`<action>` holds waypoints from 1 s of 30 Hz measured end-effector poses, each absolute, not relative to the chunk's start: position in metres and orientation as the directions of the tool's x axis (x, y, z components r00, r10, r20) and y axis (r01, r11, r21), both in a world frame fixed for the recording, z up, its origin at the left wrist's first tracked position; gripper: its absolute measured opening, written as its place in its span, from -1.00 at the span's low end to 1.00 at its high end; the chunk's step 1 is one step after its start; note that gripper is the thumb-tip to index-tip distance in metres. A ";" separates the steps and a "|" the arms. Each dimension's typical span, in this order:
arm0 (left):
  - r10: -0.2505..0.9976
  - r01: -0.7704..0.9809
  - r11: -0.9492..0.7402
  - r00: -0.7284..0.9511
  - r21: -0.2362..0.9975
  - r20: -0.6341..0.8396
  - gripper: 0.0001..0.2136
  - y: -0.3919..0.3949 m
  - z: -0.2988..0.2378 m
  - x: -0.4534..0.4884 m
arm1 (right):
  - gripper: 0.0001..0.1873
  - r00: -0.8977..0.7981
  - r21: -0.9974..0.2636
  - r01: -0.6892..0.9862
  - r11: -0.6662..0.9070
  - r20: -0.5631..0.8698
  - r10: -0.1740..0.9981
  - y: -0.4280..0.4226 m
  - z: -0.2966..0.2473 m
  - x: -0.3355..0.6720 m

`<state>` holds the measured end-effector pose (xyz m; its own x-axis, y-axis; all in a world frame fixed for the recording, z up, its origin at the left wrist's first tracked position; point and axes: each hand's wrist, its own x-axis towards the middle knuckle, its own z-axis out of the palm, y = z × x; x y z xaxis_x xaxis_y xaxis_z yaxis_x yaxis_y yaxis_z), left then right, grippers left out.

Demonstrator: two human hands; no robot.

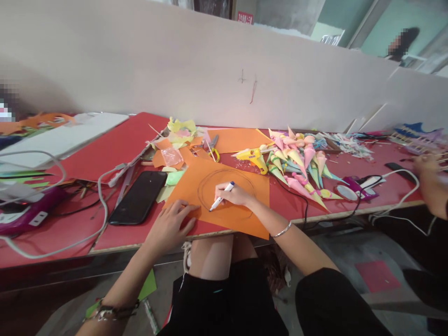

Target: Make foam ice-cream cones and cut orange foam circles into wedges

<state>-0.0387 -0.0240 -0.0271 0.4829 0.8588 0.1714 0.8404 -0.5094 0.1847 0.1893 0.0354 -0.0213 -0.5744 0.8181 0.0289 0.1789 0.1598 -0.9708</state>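
Observation:
An orange paper sheet [224, 198] lies at the front edge of the red table [115, 144], with a dark circle drawn on it. My right hand [234, 193] grips a white marker with a blue cap [221, 196], its tip touching the sheet on the circle's lower left. My left hand [171, 224] lies flat with fingers spread, pressing down the sheet's near left corner.
A black phone [139, 197] lies left of the sheet. A yellow glue gun [254, 158], scissors [213, 147] and a heap of coloured paper cones [301, 163] lie behind. Cables [101, 200] cross the left. Another person's hand [429, 170] is at far right.

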 end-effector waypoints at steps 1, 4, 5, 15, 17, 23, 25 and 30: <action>0.860 0.842 -0.507 0.480 0.187 0.170 -0.68 -0.024 -0.027 -0.039 | -0.77 -0.581 -0.971 0.182 0.156 0.021 0.814 0.033 -0.021 0.192; 0.864 0.843 -0.501 0.476 0.195 0.163 -0.67 -0.024 -0.025 -0.039 | -0.79 -0.588 -0.971 0.189 0.146 0.007 0.809 0.028 -0.021 0.198; 0.865 0.843 -0.500 0.476 0.196 0.161 -0.67 -0.024 -0.025 -0.039 | -0.79 -0.588 -0.970 0.195 0.144 0.002 0.809 0.027 -0.021 0.200; 0.855 0.833 -0.517 0.490 0.196 0.173 -0.66 -0.021 -0.028 -0.041 | -0.77 -0.580 -0.947 0.260 0.188 0.002 0.815 0.013 -0.018 0.217; 0.853 0.832 -0.519 0.490 0.197 0.178 -0.66 -0.021 -0.028 -0.042 | -0.77 -0.570 -0.948 0.262 0.180 -0.001 0.822 0.010 -0.018 0.222; 0.856 0.833 -0.515 0.484 0.203 0.181 -0.66 -0.022 -0.028 -0.042 | -0.76 -0.551 -0.955 0.249 0.161 -0.003 0.835 0.003 -0.020 0.236; 0.855 0.834 -0.515 0.486 0.198 0.180 -0.65 -0.022 -0.028 -0.042 | -0.76 -0.550 -0.955 0.250 0.157 -0.007 0.835 0.002 -0.020 0.240; 0.852 0.833 -0.520 0.490 0.186 0.186 -0.67 -0.020 -0.029 -0.043 | -0.77 -0.516 -0.950 0.288 0.123 -0.046 0.855 -0.003 -0.019 0.252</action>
